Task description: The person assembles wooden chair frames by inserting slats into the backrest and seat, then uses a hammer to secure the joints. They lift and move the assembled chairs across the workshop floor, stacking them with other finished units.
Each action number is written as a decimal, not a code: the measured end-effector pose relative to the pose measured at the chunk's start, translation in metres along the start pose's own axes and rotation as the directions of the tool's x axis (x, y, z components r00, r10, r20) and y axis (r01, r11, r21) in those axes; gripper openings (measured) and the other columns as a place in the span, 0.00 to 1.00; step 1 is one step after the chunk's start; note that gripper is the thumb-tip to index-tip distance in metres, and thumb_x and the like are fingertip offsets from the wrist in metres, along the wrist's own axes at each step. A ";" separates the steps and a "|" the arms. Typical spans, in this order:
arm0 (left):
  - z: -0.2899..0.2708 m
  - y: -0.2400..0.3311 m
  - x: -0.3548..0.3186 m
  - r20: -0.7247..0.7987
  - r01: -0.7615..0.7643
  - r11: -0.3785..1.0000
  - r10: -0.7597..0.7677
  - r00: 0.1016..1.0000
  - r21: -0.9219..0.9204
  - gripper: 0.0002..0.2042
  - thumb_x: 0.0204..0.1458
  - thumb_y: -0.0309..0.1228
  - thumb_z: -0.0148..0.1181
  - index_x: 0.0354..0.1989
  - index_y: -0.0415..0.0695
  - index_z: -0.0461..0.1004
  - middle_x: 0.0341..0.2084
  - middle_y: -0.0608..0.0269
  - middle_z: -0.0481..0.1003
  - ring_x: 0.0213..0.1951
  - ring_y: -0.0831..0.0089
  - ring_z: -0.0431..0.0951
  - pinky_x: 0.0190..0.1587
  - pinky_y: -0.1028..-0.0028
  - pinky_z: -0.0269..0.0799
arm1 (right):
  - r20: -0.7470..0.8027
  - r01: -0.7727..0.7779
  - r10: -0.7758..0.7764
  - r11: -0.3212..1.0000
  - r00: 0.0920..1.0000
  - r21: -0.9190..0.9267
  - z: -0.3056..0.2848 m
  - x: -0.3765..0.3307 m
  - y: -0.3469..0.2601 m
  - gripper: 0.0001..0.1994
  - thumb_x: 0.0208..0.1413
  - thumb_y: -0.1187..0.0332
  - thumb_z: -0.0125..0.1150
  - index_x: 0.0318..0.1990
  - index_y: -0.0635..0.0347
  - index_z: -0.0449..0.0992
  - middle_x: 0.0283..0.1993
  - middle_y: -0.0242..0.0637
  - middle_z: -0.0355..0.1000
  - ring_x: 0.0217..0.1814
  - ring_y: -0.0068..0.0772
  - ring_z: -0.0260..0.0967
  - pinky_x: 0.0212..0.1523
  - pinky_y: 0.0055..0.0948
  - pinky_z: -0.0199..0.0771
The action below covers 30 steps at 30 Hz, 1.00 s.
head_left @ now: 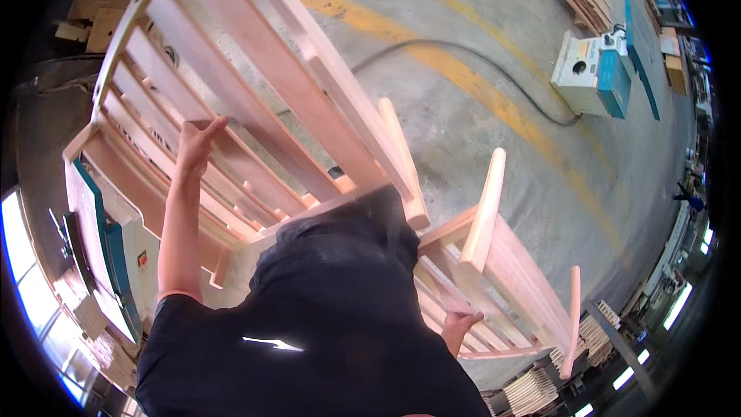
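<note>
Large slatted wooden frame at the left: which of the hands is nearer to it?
Left. The left hand touches a slat of the large frame; the right hand is away from it, at the smaller slatted frame.

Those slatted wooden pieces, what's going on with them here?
Someone in a black shirt has both hands on pale slatted woodwork. Their left hand grips a slat of the larger wooden frame; their right hand is on the smaller wooden frame. A white-and-teal machine stands apart on the floor.
</note>
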State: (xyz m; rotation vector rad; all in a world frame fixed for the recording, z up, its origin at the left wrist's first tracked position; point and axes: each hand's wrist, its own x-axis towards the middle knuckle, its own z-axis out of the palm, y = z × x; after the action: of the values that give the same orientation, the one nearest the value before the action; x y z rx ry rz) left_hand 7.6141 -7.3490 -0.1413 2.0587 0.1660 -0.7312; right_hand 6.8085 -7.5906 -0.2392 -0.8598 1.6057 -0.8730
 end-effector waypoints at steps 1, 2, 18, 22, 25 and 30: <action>0.008 -0.003 0.007 0.016 0.023 0.999 -0.024 1.000 0.048 0.18 0.48 0.38 0.73 0.33 0.32 0.80 0.26 0.63 0.78 0.25 0.79 0.73 0.26 0.74 0.67 | -0.013 0.022 -0.023 0.996 1.000 -0.086 -0.016 0.001 -0.001 0.32 0.66 0.46 0.45 0.66 0.63 0.54 0.63 0.43 0.62 0.64 0.35 0.60 0.67 0.37 0.60; 0.012 -0.007 0.017 0.037 0.002 1.000 -0.002 0.999 0.011 0.18 0.47 0.38 0.73 0.32 0.33 0.80 0.25 0.63 0.78 0.24 0.78 0.73 0.26 0.74 0.68 | -0.031 0.041 -0.047 0.983 0.998 -0.177 -0.021 -0.005 -0.012 0.30 0.68 0.55 0.46 0.68 0.67 0.47 0.62 0.48 0.62 0.62 0.35 0.61 0.65 0.34 0.60; 0.171 -0.070 0.112 -0.083 0.025 0.989 -0.013 0.996 0.145 0.18 0.33 0.32 0.66 0.30 0.31 0.74 0.26 0.49 0.78 0.30 0.61 0.80 0.35 0.63 0.75 | -0.369 -0.206 0.298 0.941 0.880 0.270 -0.061 -0.055 -0.048 0.31 0.68 0.51 0.49 0.68 0.63 0.51 0.61 0.44 0.65 0.60 0.37 0.65 0.64 0.33 0.64; 0.203 -0.100 0.152 -0.048 0.036 0.978 -0.026 0.998 0.206 0.19 0.32 0.33 0.66 0.31 0.31 0.73 0.26 0.46 0.78 0.31 0.57 0.81 0.35 0.63 0.75 | -0.405 -0.219 0.290 0.952 0.867 0.212 -0.042 -0.067 -0.051 0.31 0.68 0.50 0.49 0.68 0.62 0.53 0.61 0.44 0.66 0.60 0.36 0.65 0.64 0.33 0.65; 0.223 -0.120 0.181 0.027 0.025 0.959 -0.034 0.999 0.283 0.21 0.34 0.33 0.66 0.34 0.30 0.72 0.26 0.44 0.78 0.32 0.54 0.82 0.36 0.63 0.76 | -0.414 -0.235 0.293 0.954 0.862 0.186 -0.022 -0.064 -0.054 0.30 0.67 0.50 0.49 0.67 0.62 0.54 0.61 0.43 0.66 0.60 0.36 0.65 0.64 0.33 0.65; 0.265 -0.147 0.232 0.069 0.086 0.931 -0.118 0.991 0.354 0.26 0.35 0.36 0.67 0.43 0.32 0.70 0.35 0.40 0.79 0.41 0.49 0.81 0.45 0.59 0.76 | -0.421 -0.256 0.293 0.956 0.858 0.143 0.009 -0.052 -0.056 0.30 0.67 0.49 0.50 0.67 0.61 0.55 0.61 0.43 0.66 0.60 0.36 0.65 0.63 0.33 0.65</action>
State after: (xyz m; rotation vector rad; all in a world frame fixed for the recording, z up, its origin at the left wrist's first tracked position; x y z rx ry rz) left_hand 7.6315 -7.5151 -0.4846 2.3635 0.0972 -0.9724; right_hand 6.8318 -7.5722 -0.1684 -0.3674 2.0086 -0.9622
